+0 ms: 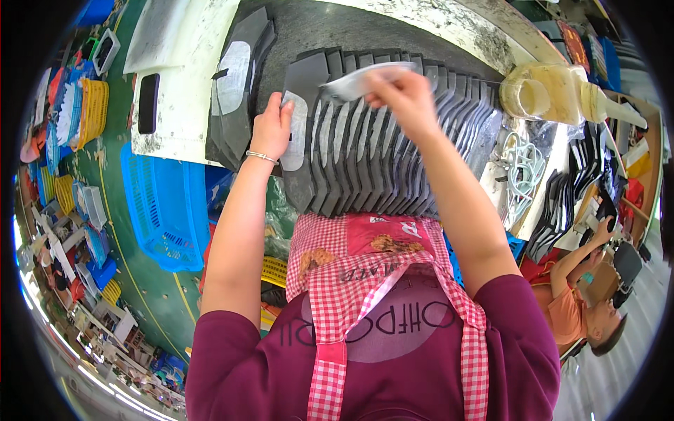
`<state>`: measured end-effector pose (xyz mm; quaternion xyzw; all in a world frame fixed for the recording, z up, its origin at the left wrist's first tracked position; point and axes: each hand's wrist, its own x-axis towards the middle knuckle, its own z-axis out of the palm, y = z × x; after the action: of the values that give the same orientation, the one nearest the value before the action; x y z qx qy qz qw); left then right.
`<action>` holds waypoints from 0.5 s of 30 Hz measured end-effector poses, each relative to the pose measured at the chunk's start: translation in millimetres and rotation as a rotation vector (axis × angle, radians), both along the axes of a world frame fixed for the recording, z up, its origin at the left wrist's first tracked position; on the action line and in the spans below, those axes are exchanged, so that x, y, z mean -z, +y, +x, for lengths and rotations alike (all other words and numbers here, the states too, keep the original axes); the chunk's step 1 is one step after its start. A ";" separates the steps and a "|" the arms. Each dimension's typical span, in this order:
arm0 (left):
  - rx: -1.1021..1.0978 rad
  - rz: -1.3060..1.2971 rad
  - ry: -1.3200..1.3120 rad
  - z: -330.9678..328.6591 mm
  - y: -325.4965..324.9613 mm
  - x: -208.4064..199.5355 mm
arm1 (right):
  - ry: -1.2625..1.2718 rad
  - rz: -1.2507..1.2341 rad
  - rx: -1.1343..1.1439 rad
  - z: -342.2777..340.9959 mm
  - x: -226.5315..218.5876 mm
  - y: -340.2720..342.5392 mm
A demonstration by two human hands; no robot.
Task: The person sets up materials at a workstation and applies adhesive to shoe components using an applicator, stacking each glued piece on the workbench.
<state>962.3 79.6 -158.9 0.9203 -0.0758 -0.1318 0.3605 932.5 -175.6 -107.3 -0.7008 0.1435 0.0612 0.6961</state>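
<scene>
Dark grey flat panels lie in an overlapping row before me, several with a light grey patch. At the row's left end, my left hand grips the edge of the first panel, its thumb beside that panel's light grey patch. Above the middle of the row, my right hand pinches a thin, light grey sheet piece, slightly blurred by motion. Further left lies a smaller stack of similar panels, a pale patch on its top one.
A dark phone lies on the white table at left. Below it is a blue basket. Right of the row stand a yellowish container and a bundled pale cord. Another person works at far right beside more dark panels.
</scene>
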 end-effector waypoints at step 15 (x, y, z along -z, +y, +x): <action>0.022 0.029 -0.061 -3.1 1.8 5.4 | -0.649 -0.489 -0.376 -53.6 5.5 75.6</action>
<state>959.2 81.4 -164.3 0.9282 -0.0947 -0.1090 0.3430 878.9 -100.0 -112.8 -0.8416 -0.2020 -0.0718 0.4957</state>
